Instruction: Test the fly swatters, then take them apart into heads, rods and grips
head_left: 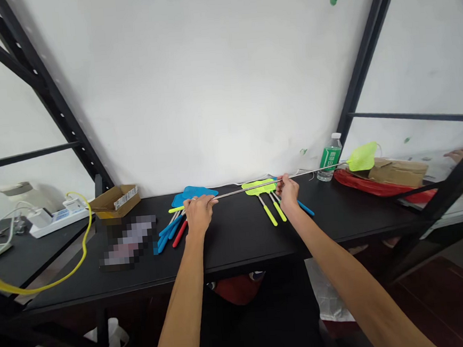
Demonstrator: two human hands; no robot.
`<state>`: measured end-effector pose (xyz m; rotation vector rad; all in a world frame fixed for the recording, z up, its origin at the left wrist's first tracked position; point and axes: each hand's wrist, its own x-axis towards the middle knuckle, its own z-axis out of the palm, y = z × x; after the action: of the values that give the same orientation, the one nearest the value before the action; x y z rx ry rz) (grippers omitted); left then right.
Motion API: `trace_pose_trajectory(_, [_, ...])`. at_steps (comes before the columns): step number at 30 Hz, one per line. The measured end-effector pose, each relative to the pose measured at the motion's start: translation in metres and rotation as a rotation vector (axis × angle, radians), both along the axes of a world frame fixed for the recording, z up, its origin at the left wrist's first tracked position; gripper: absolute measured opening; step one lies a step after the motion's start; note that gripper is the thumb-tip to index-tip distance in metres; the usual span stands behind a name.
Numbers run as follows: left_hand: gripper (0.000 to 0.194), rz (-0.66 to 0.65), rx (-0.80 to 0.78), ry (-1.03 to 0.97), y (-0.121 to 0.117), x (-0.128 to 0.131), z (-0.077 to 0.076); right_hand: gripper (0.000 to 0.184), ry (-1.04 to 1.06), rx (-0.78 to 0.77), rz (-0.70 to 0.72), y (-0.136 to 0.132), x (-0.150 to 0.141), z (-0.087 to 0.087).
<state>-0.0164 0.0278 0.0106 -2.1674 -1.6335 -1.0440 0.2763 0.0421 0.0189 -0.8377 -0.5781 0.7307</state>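
Note:
My left hand (198,213) is closed around the handle end of a yellow-green fly swatter (362,158). Its long metal rod runs rightward above the black table, and the mesh head is out past the bottle. Partway along that rod, the fingers of my right hand (288,190) pinch it. Under and left of my left hand lie blue fly swatters (195,193) with blue handles, and one red handle (180,234). Beside my right hand rest more yellow-green swatters (270,213), handles toward me, and a blue handle (306,207).
A green-labelled water bottle (330,157) stands near the right frame post. Beyond it are a cardboard piece (397,172) and red material (370,183). To the left are an open cardboard box (117,203), a blurred-out item (130,243), a power strip (59,222) and a yellow cable (85,241).

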Motion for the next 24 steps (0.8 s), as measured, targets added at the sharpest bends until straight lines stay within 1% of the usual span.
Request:
trace_pose_trajectory(2, [0.035, -0.006, 0.006, -0.011, -0.001, 0.0, 0.0, 0.043, 0.007, -0.009, 0.032, -0.002, 0.006, -0.001])
trace_pose_trajectory(4, [0.034, 0.018, 0.052, -0.04, -0.005, 0.002, 0.001, 0.041, 0.013, -0.015, 0.077, -0.003, 0.004, -0.002])
trace_pose_trajectory(8, [0.038, 0.11, 0.255, -0.104, -0.016, 0.013, 0.008, 0.037, 0.016, 0.005, 0.138, -0.001, -0.014, -0.003])
trace_pose_trajectory(9, [0.039, 0.104, 0.289, -0.103, -0.02, 0.017, 0.009, 0.036, 0.012, 0.012, 0.16, -0.001, -0.02, -0.003])
trace_pose_trajectory(11, [0.038, 0.04, 0.301, -0.081, -0.025, 0.026, 0.011, 0.035, -0.009, 0.025, 0.221, -0.001, -0.034, -0.004])
trace_pose_trajectory(15, [0.034, -0.107, 0.204, -0.039, -0.028, 0.039, 0.007, 0.035, -0.068, 0.05, 0.316, -0.003, -0.065, -0.009])
trace_pose_trajectory(18, [0.031, -0.178, 0.044, -0.107, -0.027, 0.042, 0.001, 0.035, -0.104, 0.062, 0.374, -0.005, -0.082, -0.01])
trace_pose_trajectory(21, [0.032, -0.205, -0.148, -0.232, -0.024, 0.042, -0.003, 0.034, -0.126, 0.08, 0.421, -0.006, -0.091, -0.009])
trace_pose_trajectory(24, [0.043, -0.25, -0.198, -0.491, -0.018, 0.042, -0.006, 0.033, -0.144, 0.08, 0.464, -0.007, -0.095, -0.011])
